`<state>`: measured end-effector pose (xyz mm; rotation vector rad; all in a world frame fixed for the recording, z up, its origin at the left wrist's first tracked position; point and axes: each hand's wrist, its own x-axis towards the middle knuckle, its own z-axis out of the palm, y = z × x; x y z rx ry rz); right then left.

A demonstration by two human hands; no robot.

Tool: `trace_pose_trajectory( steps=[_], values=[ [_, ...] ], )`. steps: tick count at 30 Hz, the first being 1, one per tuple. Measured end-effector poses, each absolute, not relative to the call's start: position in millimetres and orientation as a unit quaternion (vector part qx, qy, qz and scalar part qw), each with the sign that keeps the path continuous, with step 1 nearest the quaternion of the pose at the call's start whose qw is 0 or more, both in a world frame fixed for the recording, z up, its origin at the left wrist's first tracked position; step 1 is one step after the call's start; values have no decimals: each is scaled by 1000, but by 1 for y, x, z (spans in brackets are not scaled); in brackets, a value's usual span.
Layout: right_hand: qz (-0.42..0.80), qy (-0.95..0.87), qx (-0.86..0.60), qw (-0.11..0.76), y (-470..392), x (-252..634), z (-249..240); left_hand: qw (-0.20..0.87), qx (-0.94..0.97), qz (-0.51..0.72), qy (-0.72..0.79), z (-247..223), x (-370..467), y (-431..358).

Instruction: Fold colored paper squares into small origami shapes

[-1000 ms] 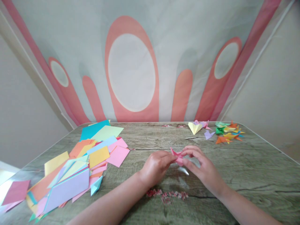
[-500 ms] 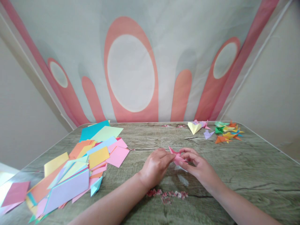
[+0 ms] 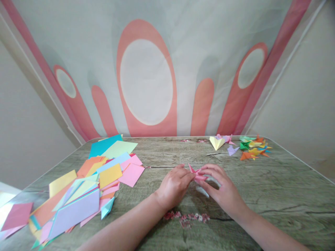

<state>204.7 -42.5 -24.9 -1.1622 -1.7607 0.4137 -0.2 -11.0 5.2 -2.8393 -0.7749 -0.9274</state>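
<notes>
1. Left hand (image 3: 174,186) and right hand (image 3: 222,190) meet over the table (image 3: 274,188) — fingertips of both pinched on a small pink folded paper (image 3: 196,173), held just above the wood.
2. Loose coloured sheets (image 3: 86,181) lie well to the left; folded paper shapes (image 3: 251,148) sit at the far right.
</notes>
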Motion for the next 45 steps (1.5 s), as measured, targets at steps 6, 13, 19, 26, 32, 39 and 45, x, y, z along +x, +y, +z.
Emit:
trace_pose_trajectory(
  steps=[6,13,19,26,32,39,45],
  values=[
    [131,-731,-474,474,-42,204,-27,26,-925,-289,-244,5,0,-14],
    [114,-742,-460,475,-43,205,-25,28,-926,-284,-249,5,1,-14],
    [68,-763,-442,467,-43,204,-20,34,-927,-279,-247,1,2,-14],
    [52,-762,-446,467,-43,206,-21,37,-927,-279,-246,2,2,-14],
    [52,-766,-447,459,-41,208,-23,31,-925,-275,-259,3,2,-15],
    [57,-760,-448,468,-42,207,-18,23,-926,-268,-264,4,1,-12],
    [95,-732,-463,490,-44,206,-14,5,-920,-287,-268,5,1,-14]
  ],
)
